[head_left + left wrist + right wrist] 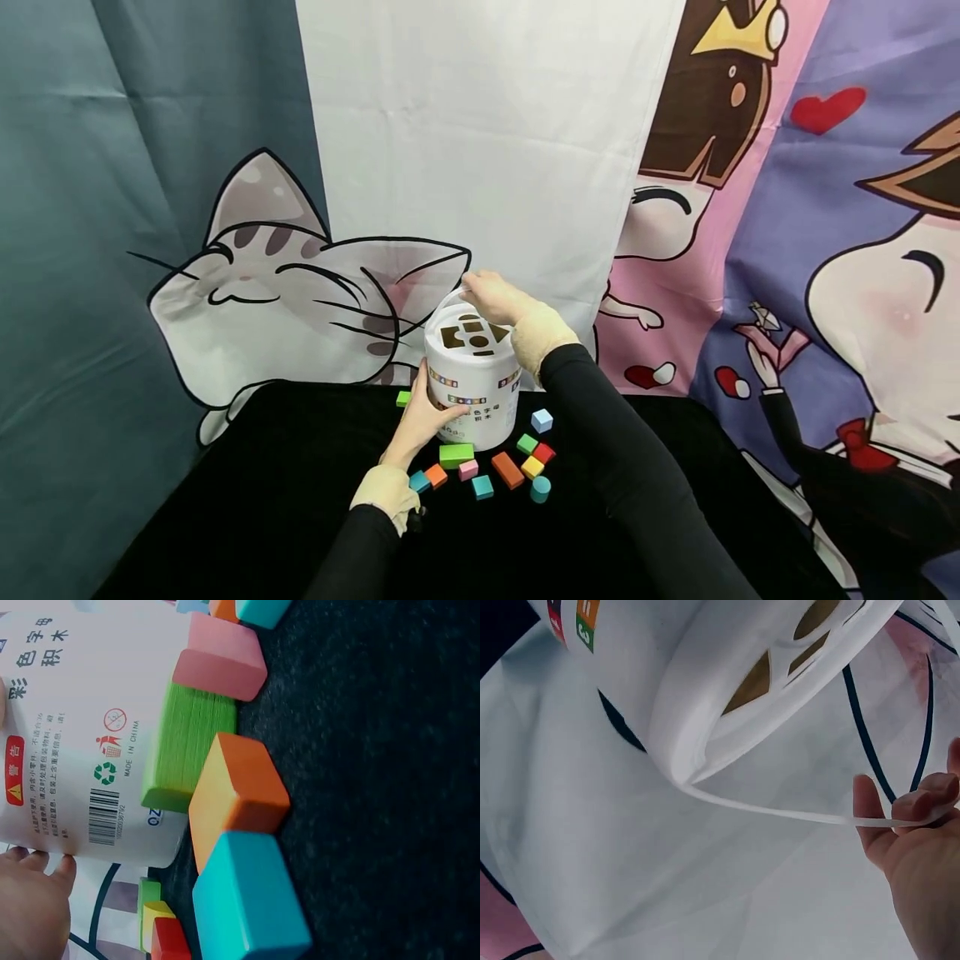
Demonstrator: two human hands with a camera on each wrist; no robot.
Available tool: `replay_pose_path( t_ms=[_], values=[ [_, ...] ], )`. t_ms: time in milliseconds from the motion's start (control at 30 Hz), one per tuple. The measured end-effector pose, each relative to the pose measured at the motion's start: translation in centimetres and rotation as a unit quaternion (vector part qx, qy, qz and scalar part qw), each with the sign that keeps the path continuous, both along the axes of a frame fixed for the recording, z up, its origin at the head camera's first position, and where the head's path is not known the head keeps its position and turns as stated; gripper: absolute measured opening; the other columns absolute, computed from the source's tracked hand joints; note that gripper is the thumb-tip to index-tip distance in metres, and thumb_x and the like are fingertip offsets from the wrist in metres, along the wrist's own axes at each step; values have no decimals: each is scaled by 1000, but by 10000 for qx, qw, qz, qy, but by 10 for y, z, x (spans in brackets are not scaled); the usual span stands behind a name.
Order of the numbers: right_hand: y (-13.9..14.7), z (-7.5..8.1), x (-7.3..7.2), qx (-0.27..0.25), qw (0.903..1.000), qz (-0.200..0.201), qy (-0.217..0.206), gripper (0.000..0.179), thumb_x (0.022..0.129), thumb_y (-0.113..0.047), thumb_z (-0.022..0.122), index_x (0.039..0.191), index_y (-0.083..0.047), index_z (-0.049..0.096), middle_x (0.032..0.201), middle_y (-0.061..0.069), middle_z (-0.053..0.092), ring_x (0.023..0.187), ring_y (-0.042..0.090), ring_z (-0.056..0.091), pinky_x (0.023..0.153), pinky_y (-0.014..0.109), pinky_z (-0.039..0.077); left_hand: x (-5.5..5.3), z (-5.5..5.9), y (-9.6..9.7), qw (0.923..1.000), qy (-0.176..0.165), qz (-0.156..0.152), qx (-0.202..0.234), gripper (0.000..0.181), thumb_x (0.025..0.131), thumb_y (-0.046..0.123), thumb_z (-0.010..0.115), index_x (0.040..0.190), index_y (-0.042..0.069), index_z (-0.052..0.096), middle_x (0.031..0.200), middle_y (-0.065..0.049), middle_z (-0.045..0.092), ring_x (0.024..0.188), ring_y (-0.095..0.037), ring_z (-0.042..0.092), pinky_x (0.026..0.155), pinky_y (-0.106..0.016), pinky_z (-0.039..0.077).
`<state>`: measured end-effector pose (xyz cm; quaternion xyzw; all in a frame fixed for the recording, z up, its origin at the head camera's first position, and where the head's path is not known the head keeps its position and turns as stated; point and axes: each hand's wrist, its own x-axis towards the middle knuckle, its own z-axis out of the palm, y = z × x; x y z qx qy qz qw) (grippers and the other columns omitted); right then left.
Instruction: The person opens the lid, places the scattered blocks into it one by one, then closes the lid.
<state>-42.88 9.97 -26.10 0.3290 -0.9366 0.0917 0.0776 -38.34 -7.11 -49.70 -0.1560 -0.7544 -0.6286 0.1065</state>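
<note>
A white bucket (487,421) printed with coloured letter strips stands upright on a black cloth. Its lid has brown-looking shaped holes. My right hand (495,297) is above the lid and holds the thin white handle (780,813), fingers curled round it in the right wrist view. My left hand (417,421) grips the bucket's left side, thumb across the front. In the left wrist view its fingertips touch the bucket's wall. Near the bucket's base lie a light green block (195,746), a pink block (221,656), an orange block (240,787) and a blue block (251,896).
More blocks lie at the bucket's front and right: a long orange-brown block (507,470), a teal cylinder (540,489), a yellow block (532,467), a red block (543,452) and a light blue cube (542,421). A cartoon-printed curtain (487,142) hangs behind the black cloth (247,500).
</note>
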Motion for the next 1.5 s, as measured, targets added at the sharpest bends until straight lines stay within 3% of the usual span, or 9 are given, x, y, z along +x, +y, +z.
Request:
replay_pose_path(
  t_ms=[200,333,467,567,767,1033,1133,1300,1500],
  values=[
    [-3,4,3,50,9999,7,158,15,106,-15,41,106,-3,50,96,14,54,98,32,54,87,42,43,0,7,-4,9991,159,-335,210,117,74,26,89,154,43,6,151,-3,26,130,-26,38,105,-53,29],
    [-5,17,6,34,9997,37,235,15,106,-13,41,105,-1,49,96,15,54,97,32,55,86,42,43,7,30,-6,9969,279,-604,426,116,77,16,86,157,33,5,153,-6,27,132,-30,36,106,-55,27],
    [-7,31,10,75,9990,-6,431,14,105,-13,43,104,-1,50,96,16,54,97,33,55,86,43,44,16,54,-9,9972,294,-647,223,115,78,17,85,158,28,3,153,-6,30,133,-29,37,107,-54,28],
    [-9,39,15,132,9984,-23,543,14,104,-13,45,104,0,51,96,16,54,97,33,54,87,42,44,19,63,-14,9972,308,-675,51,114,79,18,84,158,27,3,151,-6,34,132,-27,40,106,-52,31],
    [-20,49,26,282,9981,309,458,16,104,-17,47,109,-4,56,102,11,57,100,25,54,89,37,42,27,67,-35,9967,355,-730,32,114,78,15,85,158,25,4,149,-9,35,132,-29,40,106,-53,31],
    [-30,67,44,505,9963,502,487,15,103,-17,49,107,-6,59,99,6,58,97,21,55,86,35,43,36,82,-53,9948,378,-924,-204,112,81,11,82,158,22,2,158,-10,23,141,-31,28,110,-53,24],
    [-37,73,52,553,9955,609,467,15,103,-17,51,103,-6,60,96,5,60,94,20,57,84,35,44,34,78,-59,9944,381,-975,-169,112,81,10,82,158,24,1,159,-9,20,142,-30,25,111,-54,22],
    [-54,81,65,496,9955,642,499,15,102,-17,52,103,-6,62,94,4,61,90,19,57,82,33,45,26,68,-73,9903,584,-1259,20,110,82,4,79,158,29,4,155,-9,29,137,-28,34,108,-49,29],
    [-73,95,76,522,9946,561,706,14,101,-18,53,98,-8,62,91,3,60,86,17,56,78,31,44,34,82,-91,9902,589,-1260,-102,105,83,3,78,158,29,9,151,-11,35,132,-30,41,102,-36,39]
  ],
)
